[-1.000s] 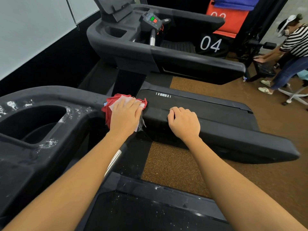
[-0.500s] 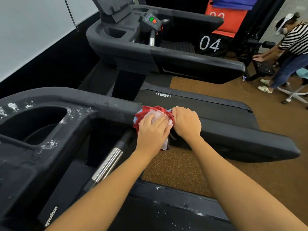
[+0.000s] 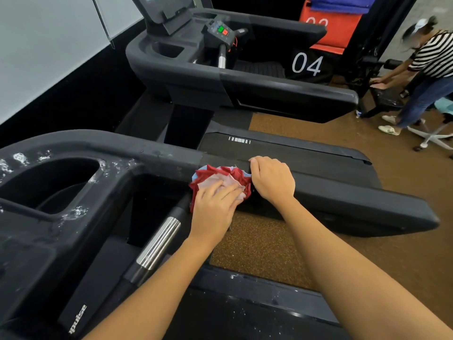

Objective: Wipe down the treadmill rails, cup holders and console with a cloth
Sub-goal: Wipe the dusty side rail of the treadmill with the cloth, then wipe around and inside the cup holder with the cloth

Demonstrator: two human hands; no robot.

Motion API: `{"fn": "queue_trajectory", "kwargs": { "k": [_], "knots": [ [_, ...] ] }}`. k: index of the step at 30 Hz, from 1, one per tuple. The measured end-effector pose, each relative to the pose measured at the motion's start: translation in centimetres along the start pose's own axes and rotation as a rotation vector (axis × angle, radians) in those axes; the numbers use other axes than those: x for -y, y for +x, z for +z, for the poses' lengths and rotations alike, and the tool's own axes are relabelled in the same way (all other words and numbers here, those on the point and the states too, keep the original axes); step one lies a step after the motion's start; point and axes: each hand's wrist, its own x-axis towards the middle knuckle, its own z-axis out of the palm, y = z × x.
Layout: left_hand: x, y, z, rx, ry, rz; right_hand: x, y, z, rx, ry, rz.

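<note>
Two hands meet on the near treadmill's side rail [image 3: 343,200]. The left hand [image 3: 215,209] lies flat with straight fingers, pressing a bunched red, pink and blue cloth [image 3: 218,174] onto the rail where it joins the console body; much of the cloth is covered by that hand. The right hand [image 3: 272,180] sits knuckles-up on the rail, touching the cloth's edge. Its fingers are curled and the tips tucked out of sight, so I cannot tell whether it pinches the cloth or only braces there. White flecks mark the cup holder [image 3: 105,165] at left, whose bottom is lost in shadow. A silver grip [image 3: 159,244] slants below the left hand. On the next treadmill [image 3: 245,77], the screen [image 3: 166,11] is cut off by the top edge. A person in a striped shirt [image 3: 434,55] bends at far right, partly out of frame.
</note>
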Motion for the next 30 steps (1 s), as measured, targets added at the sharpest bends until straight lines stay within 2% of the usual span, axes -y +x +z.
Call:
{"fn": "queue_trajectory", "kwargs": {
  "k": [3,7,11,16,19,23,28,30],
  "knots": [
    [-0.2,0.0,-1.6,-0.051,-0.212,-0.148,0.3,-0.1,-0.5,0.001,0.091,0.021],
    [-0.5,1.3,-4.0,-0.078,-0.48,-0.44,0.6,0.2,-1.2,0.02,0.32,0.095],
    [0.3,2.3,-6.1,-0.024,-0.752,-0.679,3.6,-1.3,-2.5,-0.058,0.668,0.012],
    [1.4,2.3,-9.0,-0.025,-1.112,-0.847,9.7,-4.1,-3.8,0.234,0.992,-0.128],
    [2.4,1.5,-10.6,0.019,-1.191,-0.88,11.5,-4.5,-4.0,0.27,1.052,-0.167],
    [3.9,0.3,-12.0,0.027,-1.094,-0.826,12.3,-3.8,-3.8,0.265,0.945,-0.224],
    [7.9,-2.4,-13.2,0.025,-0.367,-0.72,12.4,-0.8,-4.0,0.173,0.867,-0.143],
    [10.2,-3.8,-13.7,0.026,-0.136,-0.692,12.5,0.5,-3.6,0.127,0.748,-0.165]
  ]
}}
